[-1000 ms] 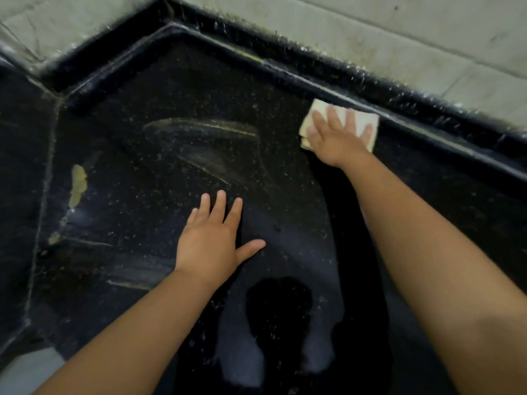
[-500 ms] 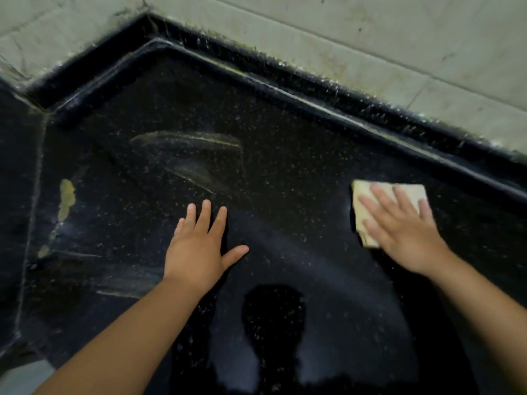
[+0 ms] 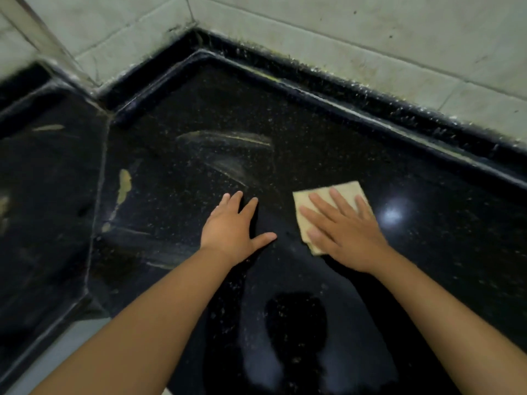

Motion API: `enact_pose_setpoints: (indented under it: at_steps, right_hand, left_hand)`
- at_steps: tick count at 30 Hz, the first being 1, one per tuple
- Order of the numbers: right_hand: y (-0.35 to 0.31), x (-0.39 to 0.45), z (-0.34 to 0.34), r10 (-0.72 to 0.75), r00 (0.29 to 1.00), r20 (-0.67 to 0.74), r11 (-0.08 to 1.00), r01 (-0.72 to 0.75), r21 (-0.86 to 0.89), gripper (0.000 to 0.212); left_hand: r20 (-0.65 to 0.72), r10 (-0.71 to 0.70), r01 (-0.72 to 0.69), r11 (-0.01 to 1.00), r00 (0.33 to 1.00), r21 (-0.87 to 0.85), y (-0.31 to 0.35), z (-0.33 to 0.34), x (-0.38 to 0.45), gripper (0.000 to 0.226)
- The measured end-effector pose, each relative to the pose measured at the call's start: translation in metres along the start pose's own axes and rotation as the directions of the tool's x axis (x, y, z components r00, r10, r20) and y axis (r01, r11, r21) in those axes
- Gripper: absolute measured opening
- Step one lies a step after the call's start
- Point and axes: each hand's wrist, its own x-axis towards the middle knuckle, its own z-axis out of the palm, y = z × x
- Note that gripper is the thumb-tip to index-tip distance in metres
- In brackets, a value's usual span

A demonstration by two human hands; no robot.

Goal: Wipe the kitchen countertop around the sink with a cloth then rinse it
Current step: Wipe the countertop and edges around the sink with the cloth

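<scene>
Seen from the head camera, looking down: a glossy black, speckled stone bench (image 3: pixel 328 155) fills the view, fitted into a corner and edged at the back by a raised black lip (image 3: pixel 370 109). Behind the lip rise pale grey wall tiles (image 3: pixel 342 32), grimy along the bottom joint.

The person's right hand (image 3: pixel 346 233) lies flat on a folded, square, beige cloth (image 3: pixel 346 191), fingers straight and slightly spread, pressing it against the bench. The cloth sits right of centre, well short of the back lip; its far corners and left edge show beyond the fingers, the rest is covered by the palm.

The left hand (image 3: pixel 232 230) rests palm-down directly on the bare stone, just left of the cloth but not touching it. Its fingers are straight and close together, the thumb stuck out toward the right hand. It holds nothing.

Both bare forearms reach in from the lower edge.

On the stone, a hazy pale smear (image 3: pixel 228 151) lies beyond the left hand. Further left, a yellowish patch (image 3: pixel 125 185) sits beside a seam where two slabs meet. A bright spot of reflected light (image 3: pixel 392 215) glints just right of the cloth. A dark head-shaped reflection (image 3: pixel 295 323) shows between the forearms.
</scene>
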Motion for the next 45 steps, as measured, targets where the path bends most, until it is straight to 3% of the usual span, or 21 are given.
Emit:
enact_pose_setpoints:
  at_steps: [2, 3, 6, 8, 10, 12, 14, 23, 27, 29, 31, 33, 35, 37, 41, 43, 45]
  right_hand:
    - [0.023, -0.032, 0.005, 0.075, 0.996, 0.054, 0.996, -0.073, -0.043, 0.099]
    - [0.031, -0.04, 0.008, 0.147, 0.986, 0.085, 0.989, -0.146, -0.012, 0.096]
    - [0.058, -0.056, 0.016, 0.368, 0.925, 0.093, 0.924, -0.375, 0.071, 0.055]
    - [0.065, -0.051, 0.012, 0.525, 0.851, 0.029, 0.843, -0.524, 0.119, 0.048]
    - [0.06, -0.04, 0.009, 0.686, 0.727, 0.0, 0.712, -0.672, 0.203, 0.049]
    - [0.041, -0.025, 0.008, 0.786, 0.618, 0.004, 0.583, -0.744, 0.327, 0.05]
    - [-0.002, -0.005, 0.015, 0.803, 0.595, 0.02, 0.549, -0.753, 0.364, 0.05]
    - [-0.205, 0.067, 0.049, 0.582, 0.814, 0.001, 0.77, -0.55, 0.324, 0.052]
    - [-0.267, 0.074, 0.07, 0.263, 0.962, -0.076, 0.952, -0.245, 0.184, 0.055]
    - [-0.273, 0.06, 0.078, 0.12, 0.981, -0.149, 0.99, -0.108, 0.086, 0.056]
    - [-0.259, 0.034, 0.083, 0.048, 0.995, -0.092, 0.999, -0.046, 0.024, 0.047]
    - [-0.225, -0.001, 0.09, 0.057, 0.997, -0.049, 0.996, -0.06, -0.064, 0.048]
    - [-0.194, -0.033, 0.081, 0.179, 0.983, 0.033, 0.981, -0.176, -0.081, 0.06]
    - [-0.171, -0.043, 0.07, 0.313, 0.95, -0.001, 0.949, -0.313, -0.04, 0.071]
    - [-0.182, 0.004, 0.048, 0.6, 0.8, 0.006, 0.794, -0.596, 0.123, 0.051]
    - [-0.205, 0.044, 0.044, 0.623, 0.782, 0.007, 0.77, -0.616, 0.165, 0.051]
    - [-0.232, 0.079, 0.045, 0.55, 0.835, 0.017, 0.822, -0.545, 0.163, 0.051]
  left_hand:
    - [0.033, 0.062, -0.063, 0.998, 0.998, 0.01, 0.003, 0.005, 0.009, 0.081]
    - [0.026, 0.072, -0.072, 0.997, 0.997, -0.002, 0.002, 0.009, 0.008, 0.079]
    - [-0.055, 0.12, -0.122, 0.992, 0.991, -0.038, 0.011, 0.016, -0.002, 0.069]
    - [-0.175, 0.188, -0.202, 0.977, 0.966, -0.07, 0.012, 0.026, -0.015, 0.062]
    - [-0.269, 0.231, -0.259, 0.963, 0.935, -0.075, 0.005, 0.038, -0.031, 0.056]
    - [-0.309, 0.179, -0.21, 0.975, 0.934, -0.07, -0.016, 0.05, -0.048, 0.052]
    - [-0.347, 0.099, -0.132, 0.988, 0.933, -0.074, -0.055, 0.058, -0.068, 0.055]
    - [-0.354, -0.137, 0.114, 0.99, 0.925, -0.085, -0.184, 0.06, -0.108, 0.056]
    - [-0.282, -0.167, 0.148, 0.985, 0.945, -0.086, -0.213, 0.06, -0.107, 0.062]
    - [-0.289, -0.144, 0.116, 0.987, 0.946, -0.109, -0.222, 0.055, -0.1, 0.066]
    - [-0.331, -0.114, 0.083, 0.991, 0.937, -0.107, -0.231, 0.053, -0.093, 0.057]
    - [-0.358, -0.091, 0.059, 0.993, 0.929, -0.099, -0.239, 0.054, -0.087, 0.055]
    - [-0.37, -0.079, 0.046, 0.994, 0.926, -0.098, -0.243, 0.058, -0.087, 0.054]
    - [-0.397, -0.06, 0.026, 0.996, 0.916, -0.09, -0.247, 0.065, -0.088, 0.055]
    - [-0.434, 0.022, -0.059, 0.996, 0.9, -0.072, -0.249, 0.067, -0.086, 0.071]
    - [-0.424, 0.05, -0.074, 0.996, 0.904, -0.039, -0.25, 0.067, -0.085, 0.071]
    - [-0.412, 0.065, -0.076, 0.997, 0.909, -0.01, -0.248, 0.066, -0.085, 0.072]
